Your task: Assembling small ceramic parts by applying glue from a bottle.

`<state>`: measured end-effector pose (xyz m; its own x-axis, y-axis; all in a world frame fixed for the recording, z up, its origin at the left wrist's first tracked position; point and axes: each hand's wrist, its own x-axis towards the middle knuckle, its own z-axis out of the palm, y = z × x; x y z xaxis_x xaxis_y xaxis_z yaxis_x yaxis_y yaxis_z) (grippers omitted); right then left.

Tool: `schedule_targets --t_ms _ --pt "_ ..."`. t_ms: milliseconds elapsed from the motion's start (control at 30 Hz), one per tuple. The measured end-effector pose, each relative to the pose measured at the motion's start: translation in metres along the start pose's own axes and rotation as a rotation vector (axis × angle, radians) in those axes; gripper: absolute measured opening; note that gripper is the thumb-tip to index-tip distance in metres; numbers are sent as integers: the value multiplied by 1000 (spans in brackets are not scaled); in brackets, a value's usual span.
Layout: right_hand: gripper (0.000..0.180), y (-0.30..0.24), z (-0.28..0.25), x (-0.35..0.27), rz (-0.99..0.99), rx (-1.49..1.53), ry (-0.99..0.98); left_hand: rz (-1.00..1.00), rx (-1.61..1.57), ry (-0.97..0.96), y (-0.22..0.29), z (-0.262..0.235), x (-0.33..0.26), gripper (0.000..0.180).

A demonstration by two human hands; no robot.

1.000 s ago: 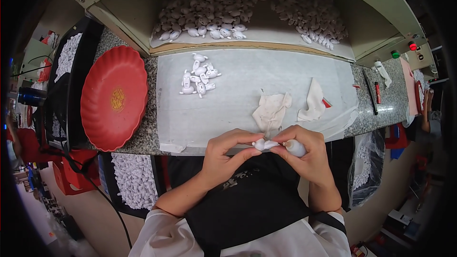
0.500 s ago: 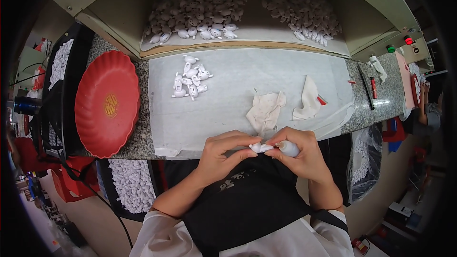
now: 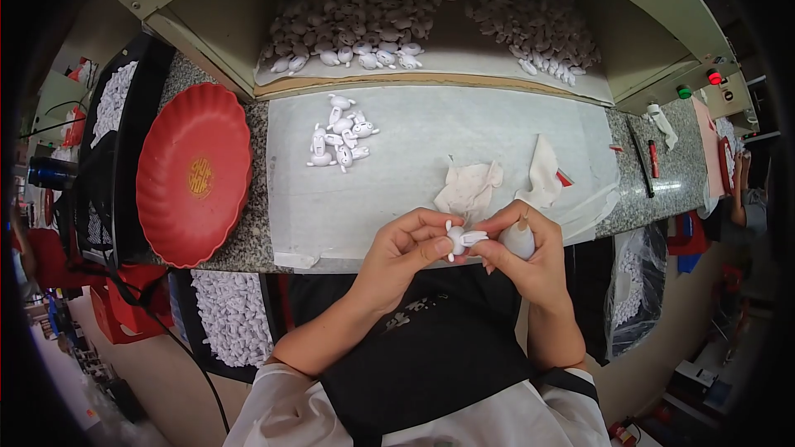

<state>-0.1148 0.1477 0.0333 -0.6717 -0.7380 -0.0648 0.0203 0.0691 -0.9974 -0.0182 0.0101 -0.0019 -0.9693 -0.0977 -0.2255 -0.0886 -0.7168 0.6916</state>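
Near the front edge of the paper-covered bench, my left hand (image 3: 406,248) pinches a small white rabbit-like figure (image 3: 456,237) between thumb and fingers. Thumb and forefinger of my right hand (image 3: 537,255) touch the figure's long ear-like end. Tucked in that same hand is a pale squeeze bottle (image 3: 519,242) with a thin brownish tip pointing up. Just beyond my hands lies a crumpled, stained cloth (image 3: 470,186). A loose group of similar white figures (image 3: 341,134) rests on the paper farther left.
A red scalloped dish (image 3: 166,199) stands at the left. Behind the bench, an open metal cabinet (image 3: 199,41) holds heaps of white parts. Another cloth (image 3: 542,174), a red marker (image 3: 653,159) and a black stick-like tool (image 3: 641,161) lie rightward. Below left sits a bin of white pieces (image 3: 232,314).
Both hands have risen slightly, and the figure has been turned so its head and ears show. The squeeze bottle has tilted more upright in my right hand. The whole view has shifted slightly.
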Motion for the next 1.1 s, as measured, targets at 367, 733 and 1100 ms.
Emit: schedule_targets --t_ms 367,733,1100 --pt "14 -3 -2 -2 -50 -167 57 215 271 67 -3 6 -1 26" --pt "13 0 -2 -4 -167 -279 -9 409 635 -20 -4 -8 -4 24" --pt "15 -9 3 6 31 80 -3 -48 -89 -99 -1 -4 3 32"
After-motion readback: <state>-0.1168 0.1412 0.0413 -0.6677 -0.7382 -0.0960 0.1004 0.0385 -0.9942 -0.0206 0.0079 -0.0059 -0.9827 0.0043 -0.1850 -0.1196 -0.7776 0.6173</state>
